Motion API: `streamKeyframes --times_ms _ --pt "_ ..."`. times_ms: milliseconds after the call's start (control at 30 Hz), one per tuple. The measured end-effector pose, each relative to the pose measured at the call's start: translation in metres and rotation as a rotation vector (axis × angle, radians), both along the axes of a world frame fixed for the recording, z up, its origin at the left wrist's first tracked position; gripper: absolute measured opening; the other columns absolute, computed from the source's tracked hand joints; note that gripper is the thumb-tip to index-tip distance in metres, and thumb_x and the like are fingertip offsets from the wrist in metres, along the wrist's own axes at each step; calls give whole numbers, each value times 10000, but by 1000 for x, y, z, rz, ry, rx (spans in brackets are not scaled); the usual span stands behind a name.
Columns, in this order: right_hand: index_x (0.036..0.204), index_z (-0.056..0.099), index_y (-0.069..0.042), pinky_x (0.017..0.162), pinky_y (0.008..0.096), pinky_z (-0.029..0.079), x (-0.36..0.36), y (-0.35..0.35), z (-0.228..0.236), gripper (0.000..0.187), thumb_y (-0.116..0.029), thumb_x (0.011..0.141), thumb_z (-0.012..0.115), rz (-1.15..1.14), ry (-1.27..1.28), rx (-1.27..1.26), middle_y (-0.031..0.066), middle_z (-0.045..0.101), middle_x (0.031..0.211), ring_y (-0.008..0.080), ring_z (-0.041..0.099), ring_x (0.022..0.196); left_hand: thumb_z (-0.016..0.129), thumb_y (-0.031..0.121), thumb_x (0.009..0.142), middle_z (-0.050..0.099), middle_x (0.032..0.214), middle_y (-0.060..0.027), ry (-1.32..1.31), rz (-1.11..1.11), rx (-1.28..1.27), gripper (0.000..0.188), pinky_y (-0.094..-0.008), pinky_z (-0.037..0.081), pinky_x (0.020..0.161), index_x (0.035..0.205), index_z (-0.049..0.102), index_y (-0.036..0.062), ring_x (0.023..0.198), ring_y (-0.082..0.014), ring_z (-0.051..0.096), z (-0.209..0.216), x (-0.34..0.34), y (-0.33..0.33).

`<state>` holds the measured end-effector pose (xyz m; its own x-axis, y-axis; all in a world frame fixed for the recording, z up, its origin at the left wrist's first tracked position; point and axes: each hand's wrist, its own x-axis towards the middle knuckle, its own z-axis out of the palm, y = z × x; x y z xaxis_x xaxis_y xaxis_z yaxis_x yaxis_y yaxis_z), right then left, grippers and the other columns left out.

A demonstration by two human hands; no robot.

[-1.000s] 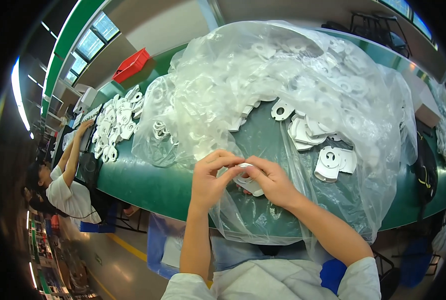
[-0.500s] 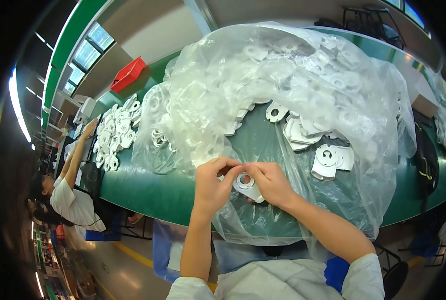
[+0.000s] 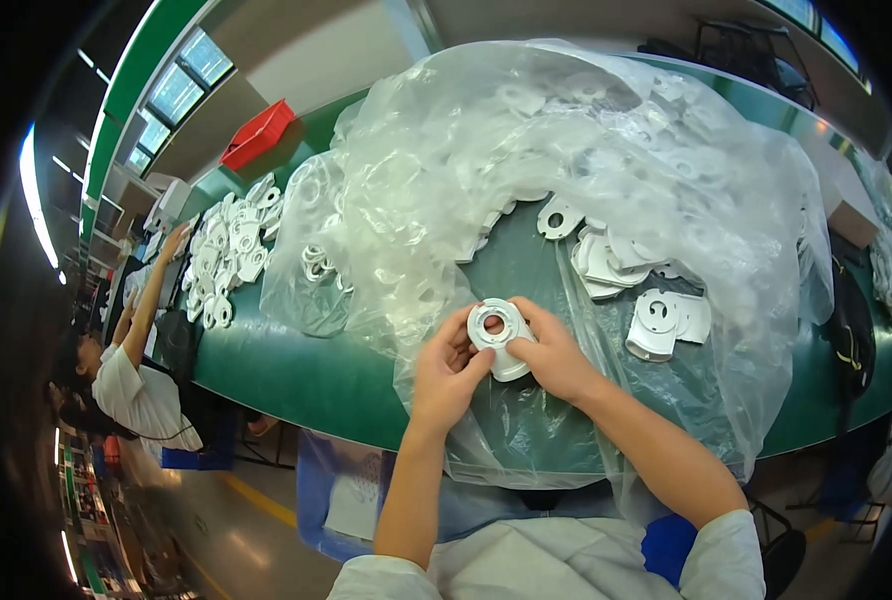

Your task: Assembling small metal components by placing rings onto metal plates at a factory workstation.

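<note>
Between my two hands is a white plastic part with a round ring and hole at its far end. My left hand grips its left side, thumb on the front face. From the right, my right hand closes on it too, with the thumb pressed near the ring. Just beyond my hands, a single white part with a hole lies on the green table. To the right are a stack of white parts and another small group of them.
A large clear plastic sheet drapes over many similar parts. More white parts are heaped at the left, near a co-worker reaching over the table. A red bin stands at the far left; a blue bin sits below the table edge.
My hands have turned the white part so its ringed face shows more fully. Both thumbs have shifted from the ring's far edge to lower on the part. The co-worker's arms have moved slightly.
</note>
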<state>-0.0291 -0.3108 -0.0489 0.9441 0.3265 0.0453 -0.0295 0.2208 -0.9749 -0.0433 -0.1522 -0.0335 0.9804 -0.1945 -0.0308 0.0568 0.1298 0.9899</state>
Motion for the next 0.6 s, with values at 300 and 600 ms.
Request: streamKeyframes --times_ms 300,600 --pt "1094 508 -8 846 266 417 -4 13 5 310 -39 787 487 -12 -94 -67 72 564 988 129 519 938 582 -60 779 611 1090 -77 -79 114 28 438 -258 460 866 1208 500 -26 981 -126 591 -6 -1 3" --pt "1221 422 -24 899 316 437 -6 7 1 370 -69 858 477 87 -24 159 101 520 1169 170 502 1080 603 -48 806 594 768 -34 -192 428 -5 188 -251 493 620 992 598 -25 675 -115 588 -1 -34 47"
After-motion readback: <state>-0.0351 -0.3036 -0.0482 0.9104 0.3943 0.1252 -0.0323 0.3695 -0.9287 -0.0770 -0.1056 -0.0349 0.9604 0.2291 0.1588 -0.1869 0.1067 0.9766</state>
